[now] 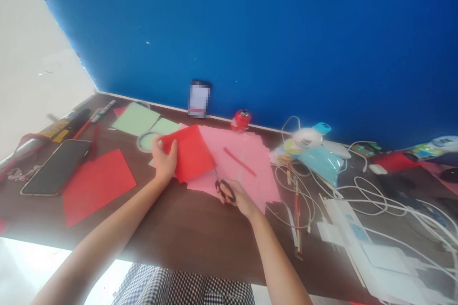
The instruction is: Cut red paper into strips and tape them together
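Observation:
My left hand [166, 158] grips a red sheet of paper [191, 152] by its left side, thumb on top. In my right hand [236, 195] is a pair of scissors [225, 189] with dark handles, fingers through the loops. The blades meet the lower right edge of the red paper; how far they are parted is too blurred to tell. Beneath lie pink sheets [257, 152], with a thin red paper strip [239, 161] on them. Just left of my left hand is a roll of tape [145, 142].
Another red sheet [100, 183] and a phone [57, 167] lie at left, green papers [136, 118] behind. A second phone [199, 99] leans on the blue wall near a red can-like object [241, 120]. White cables [379, 200], a power strip [352, 228] and a bottle [307, 137] crowd the right.

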Demonstrator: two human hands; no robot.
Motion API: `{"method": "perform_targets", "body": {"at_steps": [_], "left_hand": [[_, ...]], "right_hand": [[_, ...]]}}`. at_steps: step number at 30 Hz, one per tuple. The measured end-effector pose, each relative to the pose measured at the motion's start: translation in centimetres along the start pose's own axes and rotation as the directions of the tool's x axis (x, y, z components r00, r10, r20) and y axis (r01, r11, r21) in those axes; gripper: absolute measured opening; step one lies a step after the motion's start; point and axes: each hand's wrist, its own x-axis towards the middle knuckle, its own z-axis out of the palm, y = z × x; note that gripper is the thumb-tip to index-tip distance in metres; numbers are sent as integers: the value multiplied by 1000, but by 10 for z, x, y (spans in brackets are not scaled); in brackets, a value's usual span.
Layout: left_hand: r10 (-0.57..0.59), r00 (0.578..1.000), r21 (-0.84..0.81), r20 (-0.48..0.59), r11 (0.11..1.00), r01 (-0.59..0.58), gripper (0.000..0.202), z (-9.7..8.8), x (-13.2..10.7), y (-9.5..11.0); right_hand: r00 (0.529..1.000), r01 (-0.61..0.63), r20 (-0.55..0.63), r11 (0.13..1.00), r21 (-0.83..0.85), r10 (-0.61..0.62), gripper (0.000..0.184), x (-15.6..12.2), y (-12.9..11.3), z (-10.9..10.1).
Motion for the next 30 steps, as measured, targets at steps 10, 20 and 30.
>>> {"method": "perform_targets", "body": {"at_steps": [10,20,30], "left_hand": [[-2,1000,-10,-4,1000,2,36,0,0,-1],[2,1000,-14,-2,1000,-2,36,-1,0,0],[19,1000,-14,-5,1000,-19,34,0,0,4]], "right_hand": [[999,-52,-14,999,1,52,31,0,-1,2],[998,-53,-29,999,-15,52,29,1,3,1],[996,-80,-30,997,-6,80,27,1,1,2]]}}
